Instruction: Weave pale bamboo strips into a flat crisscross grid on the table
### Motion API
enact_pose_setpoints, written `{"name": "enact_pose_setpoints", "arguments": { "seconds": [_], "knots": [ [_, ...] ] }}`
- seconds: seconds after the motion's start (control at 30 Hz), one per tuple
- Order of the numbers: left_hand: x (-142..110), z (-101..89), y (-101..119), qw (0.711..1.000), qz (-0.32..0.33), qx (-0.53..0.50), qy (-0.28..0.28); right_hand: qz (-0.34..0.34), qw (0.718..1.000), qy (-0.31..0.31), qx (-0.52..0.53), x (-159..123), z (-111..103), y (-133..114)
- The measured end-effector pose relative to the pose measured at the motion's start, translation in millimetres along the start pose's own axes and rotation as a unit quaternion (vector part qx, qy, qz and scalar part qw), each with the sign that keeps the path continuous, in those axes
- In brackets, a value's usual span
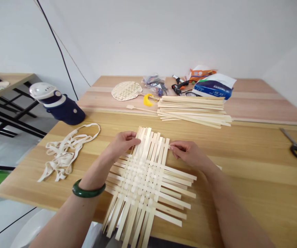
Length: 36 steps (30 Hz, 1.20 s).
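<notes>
Woven bamboo mat (140, 179) is laid on the desk (244, 172) | light, stiff, loose strips; best held flat at the middle | left hand (122, 144): fingers spread on strips | right hand (188, 153): fingers narrow on a strip end

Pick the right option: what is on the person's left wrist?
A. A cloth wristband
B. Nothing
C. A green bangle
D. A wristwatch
C. A green bangle circles the wrist just behind the left hand, which rests on the weave.
</notes>
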<state>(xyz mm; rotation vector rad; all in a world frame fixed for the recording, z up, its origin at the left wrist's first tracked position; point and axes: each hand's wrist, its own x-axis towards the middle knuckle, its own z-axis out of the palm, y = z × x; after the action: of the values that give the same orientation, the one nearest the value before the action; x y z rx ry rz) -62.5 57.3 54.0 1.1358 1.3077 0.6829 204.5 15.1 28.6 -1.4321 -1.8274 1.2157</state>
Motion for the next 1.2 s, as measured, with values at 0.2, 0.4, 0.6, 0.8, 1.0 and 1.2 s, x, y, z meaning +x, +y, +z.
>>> {"name": "enact_pose_setpoints", "arguments": {
  "seconds": [0.2, 0.4, 0.6, 0.8, 1.0, 1.2],
  "knots": [
    [-0.7, 4.6, -0.3, 0.999, 0.029, 0.012, 0.031, -0.003, 1.000, 0.010, -0.019, -2.3, -2.5, -1.8],
    [-0.5, 7.5, -1.8, 0.998, 0.031, 0.016, 0.050, -0.002, 0.999, 0.015, -0.028, -1.4, -1.2, -3.0],
    [-2.3, 4.6, 0.7, 0.999, -0.007, -0.028, 0.030, -0.006, 0.999, 0.018, -0.043, -1.4, 0.0, -4.7],
    [0.5, 4.5, -2.0, 0.996, 0.028, 0.012, 0.088, 0.007, 0.998, 0.026, -0.052, -1.3, 3.3, -6.8],
    [1.8, 4.8, -2.4, 0.992, 0.069, 0.063, 0.085, 0.012, 0.997, 0.039, -0.061, -0.2, 5.3, -6.5],
    [1.4, 0.9, -3.4, 0.998, 0.031, 0.009, 0.056, 0.023, 0.996, 0.059, -0.058, 0.6, 4.7, -3.3]
  ]
}}
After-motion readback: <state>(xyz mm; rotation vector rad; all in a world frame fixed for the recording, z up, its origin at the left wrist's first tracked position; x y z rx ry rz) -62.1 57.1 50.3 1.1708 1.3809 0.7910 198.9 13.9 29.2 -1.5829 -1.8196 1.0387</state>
